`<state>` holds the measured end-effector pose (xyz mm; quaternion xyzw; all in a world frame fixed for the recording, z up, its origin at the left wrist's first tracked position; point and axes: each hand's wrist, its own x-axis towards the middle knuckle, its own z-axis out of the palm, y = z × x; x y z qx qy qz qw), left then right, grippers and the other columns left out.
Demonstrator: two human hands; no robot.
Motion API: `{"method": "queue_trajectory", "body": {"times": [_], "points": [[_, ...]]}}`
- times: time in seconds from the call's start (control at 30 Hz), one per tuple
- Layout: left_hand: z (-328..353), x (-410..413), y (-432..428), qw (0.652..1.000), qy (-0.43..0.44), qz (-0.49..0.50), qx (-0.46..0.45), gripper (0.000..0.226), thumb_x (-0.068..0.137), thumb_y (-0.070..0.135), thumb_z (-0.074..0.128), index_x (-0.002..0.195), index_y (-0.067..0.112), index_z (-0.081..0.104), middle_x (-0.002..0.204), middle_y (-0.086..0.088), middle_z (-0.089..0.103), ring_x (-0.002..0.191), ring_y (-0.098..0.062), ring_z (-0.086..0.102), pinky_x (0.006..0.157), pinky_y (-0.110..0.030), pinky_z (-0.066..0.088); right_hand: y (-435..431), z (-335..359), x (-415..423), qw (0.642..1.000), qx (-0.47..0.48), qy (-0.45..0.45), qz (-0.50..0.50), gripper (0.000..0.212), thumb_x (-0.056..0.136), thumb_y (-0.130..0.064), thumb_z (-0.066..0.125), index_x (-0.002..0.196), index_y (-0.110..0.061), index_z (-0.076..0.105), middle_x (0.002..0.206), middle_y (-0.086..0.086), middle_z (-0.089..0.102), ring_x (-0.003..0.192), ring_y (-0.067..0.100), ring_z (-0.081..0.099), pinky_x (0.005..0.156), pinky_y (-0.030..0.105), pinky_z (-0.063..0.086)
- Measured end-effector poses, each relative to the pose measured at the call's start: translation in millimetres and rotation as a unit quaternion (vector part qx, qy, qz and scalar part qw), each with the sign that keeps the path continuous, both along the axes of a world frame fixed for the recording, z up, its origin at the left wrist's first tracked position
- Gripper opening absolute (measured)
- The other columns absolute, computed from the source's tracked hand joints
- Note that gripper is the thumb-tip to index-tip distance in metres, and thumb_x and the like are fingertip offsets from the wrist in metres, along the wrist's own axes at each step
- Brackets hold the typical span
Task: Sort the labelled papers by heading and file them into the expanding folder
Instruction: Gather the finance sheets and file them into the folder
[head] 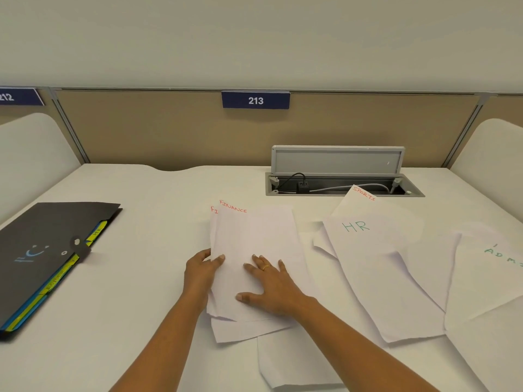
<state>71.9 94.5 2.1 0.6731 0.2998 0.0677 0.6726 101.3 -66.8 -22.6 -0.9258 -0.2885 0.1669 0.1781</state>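
Centre frame, the FINANCE sheet (254,236) lies lengthwise up-frame, heading uppermost. The left hand (201,275) pinches its left edge, and the right hand (271,287) presses it with straight, spread fingers.

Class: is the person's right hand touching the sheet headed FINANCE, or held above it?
Touching. The head view shows the right hand lying flat on the FINANCE sheet, fingers spread against the paper.
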Motion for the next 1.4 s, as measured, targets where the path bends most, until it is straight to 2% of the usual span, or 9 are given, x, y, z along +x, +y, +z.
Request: {"method": "queue_trajectory", "body": {"times": [0.2, 0.37, 0.47, 0.57, 0.63, 0.93, 1.03, 1.13, 1.4], "points": [[11.3, -7.1, 9.8, 0.998, -0.048, -0.033, 0.001, 0.042, 0.084, -0.008, 0.057, 0.122, 0.008, 0.055, 0.103, -0.015, 0.065, 0.09, -0.031, 0.062, 0.084, -0.039, 0.051, -0.7, 8.0, 11.6, 0.982, 0.161, -0.006, -0.099, 0.065, 0.092, -0.045, 0.05, 0.147, -0.019, 0.027, 0.157, -0.003, 0.016, 0.145, 0.009, 0.01, 0.117, 0.031, 0.001], [31.6, -15.7, 32.7, 0.99, -0.11, -0.075, -0.044, 0.036, 0.085, -0.009, 0.056, 0.113, 0.013, 0.058, 0.083, 0.001, 0.073, 0.068, -0.014, 0.071, 0.06, -0.025, 0.057, -19.7, 29.4, 33.4, 0.886, 0.319, 0.02, -0.337, 0.072, 0.089, -0.032, 0.06, 0.146, -0.008, 0.023, 0.154, 0.009, 0.025, 0.141, 0.023, 0.025, 0.112, 0.029, 0.021], [39.3, -19.4, 45.2, 0.983, -0.148, -0.082, -0.069, 0.034, 0.086, -0.009, 0.054, 0.11, 0.014, 0.058, 0.079, 0.005, 0.075, 0.068, -0.012, 0.071, 0.059, -0.024, 0.058, -23.4, 40.2, 41.9, 0.831, 0.391, 0.13, -0.375, 0.075, 0.086, -0.038, 0.063, 0.145, -0.01, 0.026, 0.144, 0.009, 0.04, 0.132, 0.026, 0.04, 0.106, 0.035, 0.034], [45.3, -23.5, 54.9, 0.977, -0.169, -0.097, -0.085, 0.037, 0.085, -0.012, 0.051, 0.107, 0.017, 0.06, 0.082, 0.006, 0.075, 0.072, -0.012, 0.072, 0.06, -0.024, 0.058, -20.5, 55.3, 41.5, 0.774, 0.489, 0.232, -0.327, 0.04, 0.083, -0.029, 0.068, 0.118, -0.012, 0.057, 0.125, 0.007, 0.061, 0.105, 0.024, 0.061, 0.09, 0.034, 0.049], [48.4, -26.3, 59.2, 0.976, -0.171, -0.112, -0.074, 0.04, 0.084, -0.014, 0.05, 0.104, 0.019, 0.061, 0.083, 0.006, 0.075, 0.074, -0.013, 0.071, 0.061, -0.023, 0.058, -13.6, 64.8, 36.7, 0.772, 0.519, 0.233, -0.283, 0.018, 0.081, -0.022, 0.07, 0.098, -0.018, 0.065, 0.111, 0.007, 0.068, 0.092, 0.021, 0.066, 0.077, 0.031, 0.054], [73.0, -35.4, 79.9, 0.965, -0.25, -0.074, -0.019, 0.039, 0.059, 0.007, 0.074, 0.094, 0.021, 0.064, 0.08, 0.011, 0.074, 0.073, -0.008, 0.07, 0.062, -0.019, 0.056, 17.5, 102.5, 17.6, 0.761, 0.598, 0.147, -0.205, 0.008, 0.076, -0.011, 0.073, 0.082, -0.015, 0.068, 0.082, 0.002, 0.071, 0.073, 0.019, 0.067, 0.074, 0.036, 0.058], [71.4, -41.0, 81.8, 0.974, -0.215, -0.07, -0.002, 0.054, 0.04, 0.025, 0.082, 0.091, 0.021, 0.066, 0.078, 0.014, 0.074, 0.077, -0.012, 0.068, 0.065, -0.022, 0.053, 22.9, 96.3, 11.0, 0.786, 0.568, 0.142, -0.199, 0.015, 0.075, -0.01, 0.075, 0.086, -0.016, 0.067, 0.087, 0.003, 0.07, 0.077, 0.019, 0.065, 0.07, 0.032, 0.054], [66.0, -43.0, 76.7, 0.979, -0.196, -0.062, 0.013, 0.039, 0.056, 0.015, 0.084, 0.088, 0.024, 0.065, 0.074, 0.015, 0.073, 0.083, -0.013, 0.064, 0.073, -0.03, 0.049, 28.9, 87.5, 6.1, 0.803, 0.54, 0.145, -0.206, 0.027, 0.075, -0.011, 0.076, 0.099, -0.013, 0.064, 0.097, 0.008, 0.068, 0.089, 0.027, 0.063, 0.075, 0.032, 0.055], [72.2, -44.8, 77.8, 0.979, -0.205, -0.015, 0.001, 0.033, 0.051, 0.023, 0.078, 0.081, 0.02, 0.065, 0.067, 0.014, 0.072, 0.07, -0.012, 0.067, 0.064, -0.027, 0.051, 39.0, 90.7, 6.7, 0.778, 0.571, 0.156, -0.209, 0.02, 0.074, -0.013, 0.076, 0.088, -0.02, 0.064, 0.09, 0.002, 0.069, 0.083, 0.025, 0.065, 0.077, 0.037, 0.056]]}}
